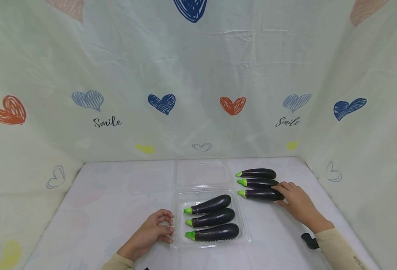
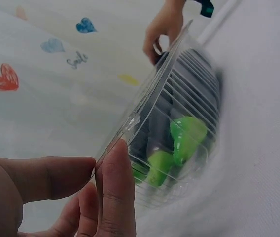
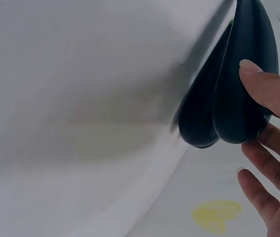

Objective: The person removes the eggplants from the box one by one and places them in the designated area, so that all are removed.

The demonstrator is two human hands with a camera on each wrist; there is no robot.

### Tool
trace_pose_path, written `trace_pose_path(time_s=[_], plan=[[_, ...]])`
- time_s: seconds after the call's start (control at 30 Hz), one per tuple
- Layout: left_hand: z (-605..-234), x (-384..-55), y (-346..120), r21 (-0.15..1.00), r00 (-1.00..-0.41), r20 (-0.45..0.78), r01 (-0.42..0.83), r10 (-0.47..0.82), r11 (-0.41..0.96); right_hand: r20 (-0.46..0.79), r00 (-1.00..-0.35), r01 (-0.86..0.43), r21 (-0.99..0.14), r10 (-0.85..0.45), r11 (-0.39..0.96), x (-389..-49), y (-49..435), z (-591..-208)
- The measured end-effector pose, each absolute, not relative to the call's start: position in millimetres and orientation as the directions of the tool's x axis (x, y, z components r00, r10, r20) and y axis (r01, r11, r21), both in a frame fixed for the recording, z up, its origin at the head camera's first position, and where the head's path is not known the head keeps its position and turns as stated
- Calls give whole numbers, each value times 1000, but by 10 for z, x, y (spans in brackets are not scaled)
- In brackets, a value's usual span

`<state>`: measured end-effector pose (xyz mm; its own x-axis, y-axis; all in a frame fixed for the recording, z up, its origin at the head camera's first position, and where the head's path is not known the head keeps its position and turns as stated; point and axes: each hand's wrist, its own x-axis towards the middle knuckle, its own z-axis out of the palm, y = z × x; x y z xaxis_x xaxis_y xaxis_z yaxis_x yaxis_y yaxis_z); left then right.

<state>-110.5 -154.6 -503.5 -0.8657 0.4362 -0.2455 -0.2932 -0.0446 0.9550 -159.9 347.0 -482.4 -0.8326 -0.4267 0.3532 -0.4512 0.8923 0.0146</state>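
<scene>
A clear plastic clamshell box [image 1: 179, 240] stands with its lid [image 1: 201, 173] folded back flat behind it. Three eggplants lie side by side inside, a near one [image 1: 216, 232], a middle one [image 1: 213, 218] and a far one [image 1: 213, 204], green stems to the left. My left hand [image 1: 149, 233] pinches the box's left rim [image 2: 125, 131] between thumb and finger. On the right, another eggplant [image 1: 260, 194] is held near its round end by my right hand [image 1: 297, 205], thumb [image 3: 265, 89] along its side. Just behind it are a second eggplant [image 1: 257, 183] and a third [image 1: 259, 173].
The white-covered table [image 1: 117, 198] reaches back to a pale curtain [image 1: 198, 67] printed with hearts, which also flanks both sides. A small black object [image 1: 309, 241] shows beside the right sleeve [image 1: 338, 247].
</scene>
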Motion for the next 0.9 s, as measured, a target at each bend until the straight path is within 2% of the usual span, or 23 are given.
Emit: trace_pose_path(time_s=[0.3,0.9], plan=[[-5028,-1105,-1550,954,-866,-252,-298,431,-42,351,-834,-440,45,-426,897,-1617,3460,-4874],[-5049,-1086,-1551,951,-863,-251,-304,438,-53,274,-896,-350,49,-349,936,-1599,3382,-4852]])
